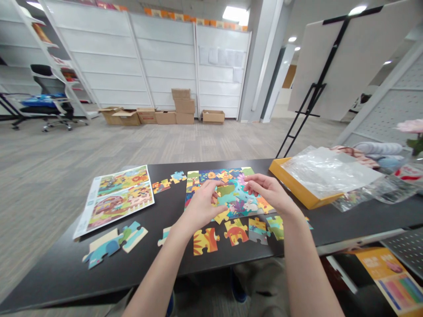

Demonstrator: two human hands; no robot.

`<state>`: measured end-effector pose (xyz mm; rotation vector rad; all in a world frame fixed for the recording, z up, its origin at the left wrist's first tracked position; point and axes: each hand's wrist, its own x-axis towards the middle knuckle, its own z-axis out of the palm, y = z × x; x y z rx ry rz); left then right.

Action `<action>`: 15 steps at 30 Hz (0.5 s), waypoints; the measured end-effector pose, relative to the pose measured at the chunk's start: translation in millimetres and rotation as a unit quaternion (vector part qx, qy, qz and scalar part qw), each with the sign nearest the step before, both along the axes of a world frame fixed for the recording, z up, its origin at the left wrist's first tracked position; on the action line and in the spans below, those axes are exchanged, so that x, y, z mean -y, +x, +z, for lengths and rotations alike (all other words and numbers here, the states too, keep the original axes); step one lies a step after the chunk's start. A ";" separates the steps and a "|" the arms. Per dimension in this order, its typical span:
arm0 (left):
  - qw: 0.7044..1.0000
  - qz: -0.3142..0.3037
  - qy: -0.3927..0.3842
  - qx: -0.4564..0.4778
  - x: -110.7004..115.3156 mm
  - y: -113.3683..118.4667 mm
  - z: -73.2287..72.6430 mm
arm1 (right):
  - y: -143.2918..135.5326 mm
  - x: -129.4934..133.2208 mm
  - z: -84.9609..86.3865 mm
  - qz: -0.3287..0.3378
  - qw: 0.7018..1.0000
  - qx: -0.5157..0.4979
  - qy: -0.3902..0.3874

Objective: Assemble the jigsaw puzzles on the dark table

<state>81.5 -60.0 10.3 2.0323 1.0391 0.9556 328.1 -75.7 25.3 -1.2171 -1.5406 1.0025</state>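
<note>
My left hand (205,204) is over the left part of a puzzle board (236,207), its thumb held away from the curled fingers. Above the board's right side is my right hand (269,192), fingers loosely bent and nothing visible in them. The colourful board shows a blue animal and a white rabbit, with loose pieces lying on it. In front of it lie an orange-yellow puzzle piece (205,241), a lion-face piece (235,232), a grey-and-yellow piece (258,230) and a green piece (276,226). My left forearm partly covers another piece (163,237).
A picture sheet (120,198) lies left on the black table (142,281), with puzzle pieces (103,251) before it and more pieces (161,186) beside it. Right stands a yellow box lid (297,187) with clear plastic (330,169). Beyond are an easel (306,108) and cardboard boxes (185,105).
</note>
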 end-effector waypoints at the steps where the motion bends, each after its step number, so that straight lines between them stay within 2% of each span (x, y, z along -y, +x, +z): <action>1: 1.000 0.003 0.013 -0.008 -0.6 0.3 -0.2 | 3.3 0.6 0.1 -0.012 1.000 0.001 0.002; 5: 1.000 -0.009 0.021 -0.015 -2.2 4.2 -2.7 | 7.9 -0.2 -5.4 -0.019 1.000 0.001 0.001; 10: 0.999 -0.043 0.002 -0.001 -1.3 15.8 -5.8 | -4.3 -4.7 -13.9 0.039 0.999 0.009 -0.015; 12: 0.998 -0.057 -0.031 0.013 -0.2 20.1 -5.8 | -8.5 -5.2 -13.7 0.062 0.998 0.013 -0.019; 15: 0.986 -0.084 -0.119 0.079 1.8 22.3 -2.9 | -8.9 -3.3 -10.1 0.068 0.998 0.007 -0.017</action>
